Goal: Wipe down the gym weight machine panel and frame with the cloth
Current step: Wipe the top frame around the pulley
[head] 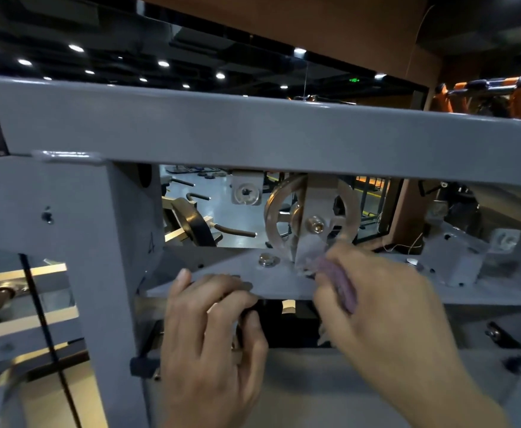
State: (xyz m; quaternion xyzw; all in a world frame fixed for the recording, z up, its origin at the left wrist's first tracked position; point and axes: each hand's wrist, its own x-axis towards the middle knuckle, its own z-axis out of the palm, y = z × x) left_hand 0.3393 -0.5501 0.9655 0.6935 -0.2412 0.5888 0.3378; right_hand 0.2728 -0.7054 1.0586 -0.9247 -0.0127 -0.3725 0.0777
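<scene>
The grey weight machine frame [253, 131] fills the view, with a thick top crossbeam and a left upright [77, 217]. Below the beam a flat grey plate [262, 282] carries a metal pulley wheel [287, 217] and a bolt [268, 260]. My left hand [213, 335] grips the front edge of that plate, fingers curled over the top and thumb underneath. My right hand [376, 298] holds a bunched purple-pink cloth [339, 285] and presses it onto the plate at the foot of the pulley bracket. Most of the cloth is hidden in my palm.
A black cable [46, 329] runs down past the left upright. Behind the frame a mirror reflects gym equipment and ceiling lights. Orange machines [481, 94] stand at the far right. A grey bracket block [460, 257] with bolts sits on the plate's right end.
</scene>
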